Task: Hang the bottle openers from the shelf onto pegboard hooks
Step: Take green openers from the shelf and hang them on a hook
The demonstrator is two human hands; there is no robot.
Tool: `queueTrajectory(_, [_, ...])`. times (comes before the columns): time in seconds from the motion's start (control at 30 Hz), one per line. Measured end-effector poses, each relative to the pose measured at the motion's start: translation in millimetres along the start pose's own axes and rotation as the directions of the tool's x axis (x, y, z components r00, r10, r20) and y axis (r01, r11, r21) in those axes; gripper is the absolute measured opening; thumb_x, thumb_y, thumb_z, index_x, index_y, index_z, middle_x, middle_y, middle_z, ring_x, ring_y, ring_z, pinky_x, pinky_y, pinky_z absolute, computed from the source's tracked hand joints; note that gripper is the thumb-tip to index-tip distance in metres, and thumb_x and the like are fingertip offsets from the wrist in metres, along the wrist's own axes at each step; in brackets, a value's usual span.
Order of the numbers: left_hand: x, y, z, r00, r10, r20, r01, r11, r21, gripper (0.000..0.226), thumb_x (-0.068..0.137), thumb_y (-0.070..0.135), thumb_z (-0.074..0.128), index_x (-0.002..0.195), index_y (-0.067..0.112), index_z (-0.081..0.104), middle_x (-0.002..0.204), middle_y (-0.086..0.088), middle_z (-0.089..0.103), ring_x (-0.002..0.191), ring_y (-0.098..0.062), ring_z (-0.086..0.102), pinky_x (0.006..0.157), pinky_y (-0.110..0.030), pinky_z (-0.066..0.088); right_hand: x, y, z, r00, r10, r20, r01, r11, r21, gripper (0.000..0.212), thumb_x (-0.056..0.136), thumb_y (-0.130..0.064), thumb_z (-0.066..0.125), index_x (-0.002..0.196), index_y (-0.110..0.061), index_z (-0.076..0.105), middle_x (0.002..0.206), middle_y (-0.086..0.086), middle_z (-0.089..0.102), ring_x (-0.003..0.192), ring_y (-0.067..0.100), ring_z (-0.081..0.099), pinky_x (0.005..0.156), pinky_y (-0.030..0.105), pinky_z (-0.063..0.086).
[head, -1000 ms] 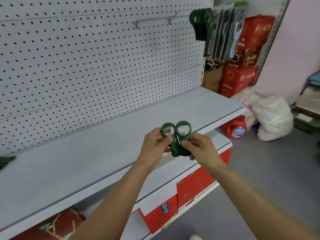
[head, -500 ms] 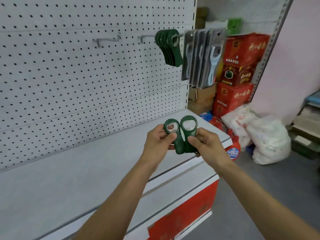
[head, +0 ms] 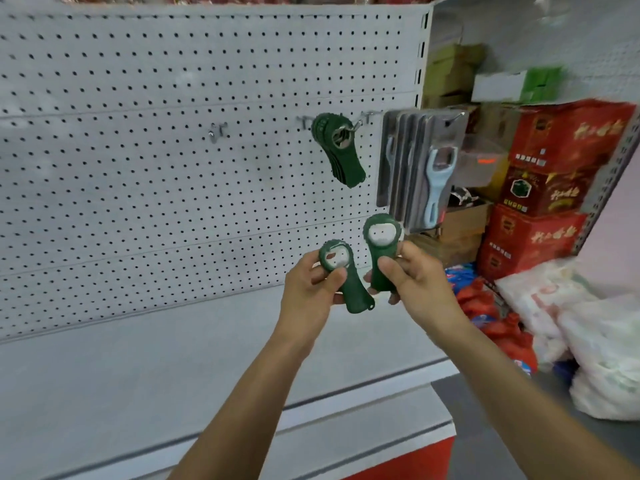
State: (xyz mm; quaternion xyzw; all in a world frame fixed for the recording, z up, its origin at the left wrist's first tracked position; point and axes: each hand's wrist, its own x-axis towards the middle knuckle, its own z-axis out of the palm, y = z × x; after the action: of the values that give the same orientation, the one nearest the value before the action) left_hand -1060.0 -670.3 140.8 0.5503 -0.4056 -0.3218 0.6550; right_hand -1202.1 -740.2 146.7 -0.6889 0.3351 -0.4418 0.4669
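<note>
Each hand, left hand (head: 311, 285) and right hand (head: 414, 275), pinches one green bottle opener (head: 341, 271) in its fingers; red boxes' (head: 568, 140) gold writing looks unreadable.

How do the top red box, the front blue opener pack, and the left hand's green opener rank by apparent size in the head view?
1. Top red box
2. Blue opener pack
3. Green opener in the left hand; it is nearer the camera, so its true size is unsure.

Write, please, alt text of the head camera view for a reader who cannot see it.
A left hand and a right hand each hold one green bottle opener before a white pegboard. Above them, more green openers hang on a hook, beside packaged blue openers.
</note>
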Motion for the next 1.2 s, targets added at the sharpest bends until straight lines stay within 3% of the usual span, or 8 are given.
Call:
queueTrajectory(0.2, [7.7, 22.0, 15.2, 0.993, 0.059, -0.099, -0.062, 0.997, -0.035, 0.025, 0.094, 0.003, 0.058, 0.114, 0.018, 0.057, 0.093, -0.001, 0.076, 0.08, -0.016, 0.073, 0.063, -0.024, 0.058, 39.1, -48.1, -16.7, 0.982, -0.187, 0.032, 0.183, 0.978, 0.096, 0.009, 0.097, -0.017, 0.053, 0.091, -0.022, 0.059, 0.072, 0.004, 0.072, 0.06, 0.015, 0.062, 0.045, 0.021, 0.04])
queueTrajectory(0.43, [13.4, 33.8, 20.0, 0.981, 0.085, -0.175, -0.093, 0.995, -0.039, 0.031, 0.093, 0.001, 0.058, 0.121, 0.014, 0.054, 0.098, -0.004, 0.075, 0.077, -0.011, 0.073, 0.064, -0.026, 0.058, 77.5, -86.6, -19.4, 0.959, -0.279, 0.053, 0.267, 0.949, 0.165, 0.008, 0.097, -0.012, 0.053, 0.097, -0.01, 0.06, 0.073, 0.012, 0.067, 0.051, 0.005, 0.058, 0.043, 0.011, 0.039])
queueTrajectory(0.7, [17.9, 39.9, 8.4, 0.968, 0.108, -0.227, -0.117, 0.993, -0.025, 0.034, 0.093, 0.0, 0.058, 0.124, 0.012, 0.054, 0.096, -0.002, 0.076, 0.079, -0.014, 0.072, 0.069, -0.031, 0.06, 98.6, -83.7, -6.6, 0.974, -0.196, 0.111, 0.184, 0.977, 0.109, 0.014, 0.098, -0.01, 0.051, 0.104, -0.001, 0.06, 0.074, 0.012, 0.065, 0.045, 0.0, 0.056, 0.04, 0.01, 0.038])
queueTrajectory(1.03, [20.8, 47.6, 5.2, 0.968, 0.087, -0.237, -0.1, 0.994, -0.041, 0.031, 0.092, 0.0, 0.059, 0.12, 0.012, 0.056, 0.1, -0.008, 0.075, 0.087, -0.024, 0.071, 0.064, -0.027, 0.059, 112.3, -79.0, 0.4, 0.979, -0.164, 0.121, 0.157, 0.985, 0.066, 0.01, 0.098, -0.009, 0.051, 0.101, -0.005, 0.059, 0.076, 0.014, 0.065, 0.043, -0.002, 0.055, 0.039, 0.011, 0.038])
queueTrajectory(1.2, [18.0, 49.1, 5.1, 0.965, 0.091, -0.244, -0.102, 0.994, -0.032, 0.029, 0.091, -0.001, 0.06, 0.118, 0.011, 0.057, 0.101, -0.008, 0.074, 0.083, -0.02, 0.072, 0.066, -0.029, 0.06, 104.5, -59.7, 2.7, 0.996, -0.052, 0.07, 0.048, 0.997, 0.066, 0.016, 0.098, -0.028, 0.052, 0.096, -0.014, 0.059, 0.071, 0.003, 0.07, 0.054, 0.012, 0.057, 0.046, 0.024, 0.04])
